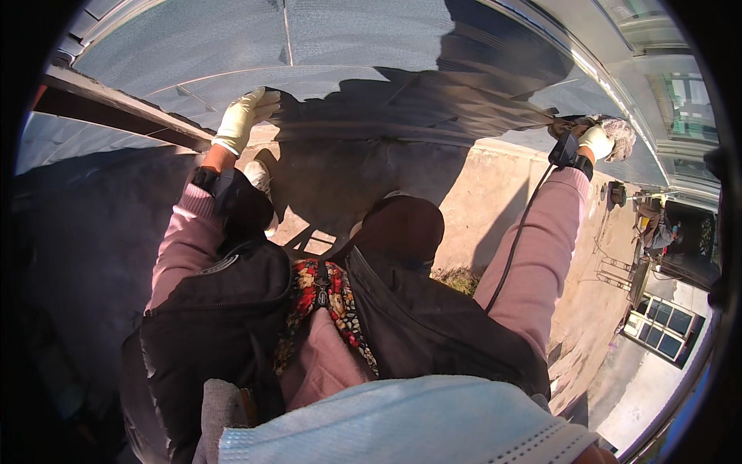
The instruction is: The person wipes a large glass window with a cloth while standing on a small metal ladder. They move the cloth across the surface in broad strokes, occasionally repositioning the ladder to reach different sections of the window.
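Note:
My left hand (248, 119), in a pale yellow glove, is held flat with its fingers extended and nothing in it. It is at the lower part of a grey tiled wall (359, 40), beside a brown ledge or post (130, 110); whether the palm touches the tiles I cannot tell. Far to the right, my gloved right hand (597, 144) grips a crumpled greyish rag (624, 139) against the wall, below the white window frame (608, 87). The rag's other end is bunched beside the hand, partly hidden by a black wrist device (563, 149).
A black cable (519, 232) runs from the right wrist device along the sleeve. Concrete ground (493, 191) lies under my feet, with a grass tuft (458, 281) near my knee. Farther right are another person (659, 229), a metal rack (615, 272) and a white building with a window (666, 327).

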`<state>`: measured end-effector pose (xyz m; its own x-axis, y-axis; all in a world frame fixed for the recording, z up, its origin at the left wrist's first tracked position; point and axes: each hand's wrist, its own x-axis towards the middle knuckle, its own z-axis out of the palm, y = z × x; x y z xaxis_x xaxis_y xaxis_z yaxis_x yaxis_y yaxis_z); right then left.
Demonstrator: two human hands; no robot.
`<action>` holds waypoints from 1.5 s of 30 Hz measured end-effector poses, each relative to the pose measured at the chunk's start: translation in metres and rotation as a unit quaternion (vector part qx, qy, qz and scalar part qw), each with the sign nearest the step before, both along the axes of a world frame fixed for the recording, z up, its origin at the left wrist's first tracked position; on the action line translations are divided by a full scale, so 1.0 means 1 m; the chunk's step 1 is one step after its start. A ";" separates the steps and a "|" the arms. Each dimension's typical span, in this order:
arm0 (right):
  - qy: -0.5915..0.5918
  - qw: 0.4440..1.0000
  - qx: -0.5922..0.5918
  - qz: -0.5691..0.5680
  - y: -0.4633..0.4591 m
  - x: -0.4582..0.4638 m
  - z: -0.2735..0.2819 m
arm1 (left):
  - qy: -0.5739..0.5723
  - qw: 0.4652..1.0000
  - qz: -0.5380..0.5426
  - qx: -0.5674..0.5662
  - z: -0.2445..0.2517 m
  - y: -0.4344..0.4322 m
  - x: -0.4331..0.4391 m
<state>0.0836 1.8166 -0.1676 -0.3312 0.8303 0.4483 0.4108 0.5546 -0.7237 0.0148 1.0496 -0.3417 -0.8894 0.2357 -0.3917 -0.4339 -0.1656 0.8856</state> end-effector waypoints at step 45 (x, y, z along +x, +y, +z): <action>0.125 0.831 -0.537 0.071 -0.104 -0.011 -0.339 | 0.004 0.998 -0.057 -0.026 0.002 0.018 -0.001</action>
